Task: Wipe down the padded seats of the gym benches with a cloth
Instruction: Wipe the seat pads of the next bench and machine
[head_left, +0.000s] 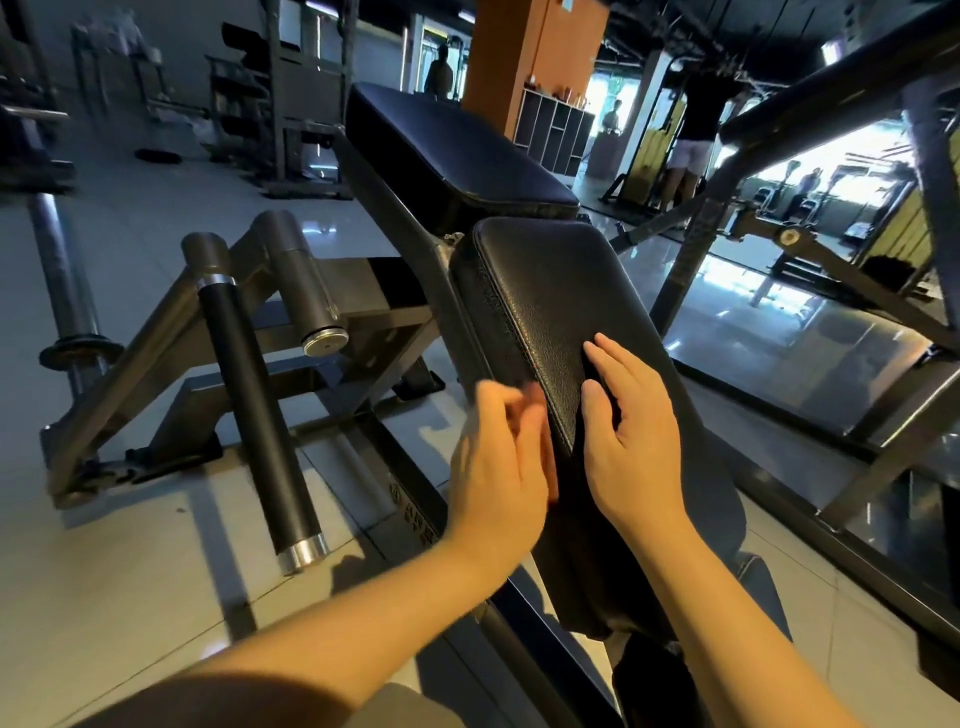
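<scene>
The right hand (634, 441) lies flat on the black seat pad (540, 291), fingers straight. The left hand (493, 457), blurred, is at that pad's left edge. A second pad (452, 150) sits just beyond it.

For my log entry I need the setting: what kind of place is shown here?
Most likely a gym: a black padded bench seat, a barbell on the left, and a steel machine frame beside it.
</scene>
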